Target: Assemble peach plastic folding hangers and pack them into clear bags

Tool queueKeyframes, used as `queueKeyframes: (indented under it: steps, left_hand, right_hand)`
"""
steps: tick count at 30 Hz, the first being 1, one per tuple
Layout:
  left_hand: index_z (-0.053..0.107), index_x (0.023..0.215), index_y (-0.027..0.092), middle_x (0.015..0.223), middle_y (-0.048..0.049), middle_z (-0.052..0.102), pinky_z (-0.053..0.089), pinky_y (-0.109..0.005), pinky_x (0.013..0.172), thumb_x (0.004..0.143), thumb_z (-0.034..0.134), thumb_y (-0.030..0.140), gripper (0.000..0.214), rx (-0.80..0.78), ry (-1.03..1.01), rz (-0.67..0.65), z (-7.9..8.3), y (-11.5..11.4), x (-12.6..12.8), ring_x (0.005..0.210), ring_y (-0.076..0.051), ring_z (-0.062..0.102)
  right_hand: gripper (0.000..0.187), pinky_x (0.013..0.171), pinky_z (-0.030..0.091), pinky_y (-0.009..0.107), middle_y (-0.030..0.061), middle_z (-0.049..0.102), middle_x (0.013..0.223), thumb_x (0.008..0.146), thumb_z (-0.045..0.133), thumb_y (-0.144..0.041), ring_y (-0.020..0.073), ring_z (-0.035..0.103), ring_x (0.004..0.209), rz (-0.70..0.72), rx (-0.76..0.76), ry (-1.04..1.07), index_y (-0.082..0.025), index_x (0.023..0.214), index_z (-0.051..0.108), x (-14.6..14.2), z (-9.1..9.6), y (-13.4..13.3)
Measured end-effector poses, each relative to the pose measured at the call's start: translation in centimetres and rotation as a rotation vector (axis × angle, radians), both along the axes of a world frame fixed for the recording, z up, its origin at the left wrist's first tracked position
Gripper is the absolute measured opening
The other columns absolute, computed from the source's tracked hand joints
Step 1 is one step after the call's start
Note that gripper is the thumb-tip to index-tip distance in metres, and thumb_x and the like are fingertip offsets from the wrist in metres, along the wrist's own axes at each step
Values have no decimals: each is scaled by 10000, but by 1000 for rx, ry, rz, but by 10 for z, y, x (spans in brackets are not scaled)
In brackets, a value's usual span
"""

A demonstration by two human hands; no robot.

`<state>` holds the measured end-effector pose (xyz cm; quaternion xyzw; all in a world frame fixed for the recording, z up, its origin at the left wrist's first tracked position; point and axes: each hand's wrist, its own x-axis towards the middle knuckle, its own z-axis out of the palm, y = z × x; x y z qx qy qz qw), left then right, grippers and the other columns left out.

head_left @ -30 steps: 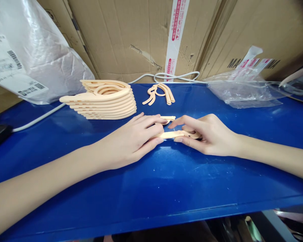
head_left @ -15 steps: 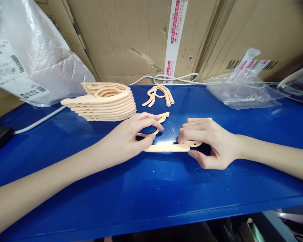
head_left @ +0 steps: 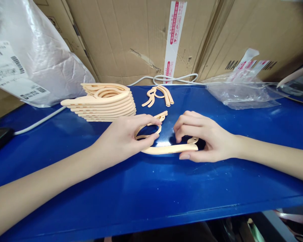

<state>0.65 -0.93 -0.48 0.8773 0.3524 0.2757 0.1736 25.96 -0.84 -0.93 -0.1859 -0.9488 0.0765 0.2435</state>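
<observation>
A beige folding hanger (head_left: 166, 149) lies low over the blue tabletop between my hands. My left hand (head_left: 127, 136) is closed round its middle, with thumb and forefinger at the curved loop, and the palm hides part of it. My right hand (head_left: 204, 136) is at the hanger's right end. Its fingers are curled above the arm and apart from it, while the thumb is just below the near edge; whether the thumb touches is hard to tell. A small hooked tip (head_left: 192, 140) shows under the right fingers.
A neat stack of beige hangers (head_left: 103, 106) stands at back left. Folded hanger pieces (head_left: 161, 95) lie behind my hands. Around them are a clear plastic bag (head_left: 242, 90), a white cable (head_left: 40, 119), a grey parcel (head_left: 45, 60), a dark device (head_left: 1, 139) and cardboard boxes (head_left: 131, 33).
My right hand has loosened from the hanger's right end and moved slightly left, its fingers lifting. The hanger's near arm has turned a little. My left hand has shifted slightly left, still holding it.
</observation>
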Motion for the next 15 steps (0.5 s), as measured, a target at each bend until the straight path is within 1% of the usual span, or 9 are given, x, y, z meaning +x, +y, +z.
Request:
queueKeyframes:
  steps: [4, 8, 10, 13, 15]
  left_hand:
    - [708, 1080, 201, 1091, -23, 744, 538, -317, 867, 926, 577, 342, 247, -10, 1, 22, 2, 0, 0, 980, -215, 693]
    - [705, 1093, 184, 1105, -22, 740, 532, -307, 875, 928, 580, 326, 250, 22, 3, 12, 0, 0, 0, 1001, -208, 689]
    - [701, 1102, 183, 1119, -22, 735, 530, -303, 878, 929, 583, 322, 251, 35, 8, 12, -2, 0, 0, 1009, -204, 687]
    - [695, 1106, 177, 1124, -30, 730, 533, -311, 875, 931, 582, 320, 252, 46, 18, 18, -2, 1, -1, 1005, -208, 688]
    - [692, 1107, 171, 1119, -40, 728, 532, -326, 885, 934, 576, 316, 254, 57, 34, 23, -2, 1, -2, 1002, -215, 688]
  right_hand:
    - [328, 684, 410, 315, 71, 613, 860, 934, 566, -497, 187, 533, 774, -174, 144, 26, -172, 901, 595, 3, 0, -1]
    - [352, 674, 414, 326, 79, 605, 863, 943, 541, -519, 190, 524, 763, -197, 245, -6, -175, 894, 601, 2, 1, -5]
    - [380, 667, 394, 340, 83, 604, 864, 926, 552, -552, 196, 517, 756, -246, 326, -13, -178, 880, 604, 0, 2, -7]
    - [430, 626, 322, 352, 55, 592, 746, 889, 565, -617, 190, 501, 679, -331, 435, -43, -191, 842, 598, -1, 1, -9]
    - [432, 611, 295, 350, 25, 578, 660, 892, 558, -621, 174, 508, 619, -342, 417, -76, -193, 844, 597, -1, 1, -9]
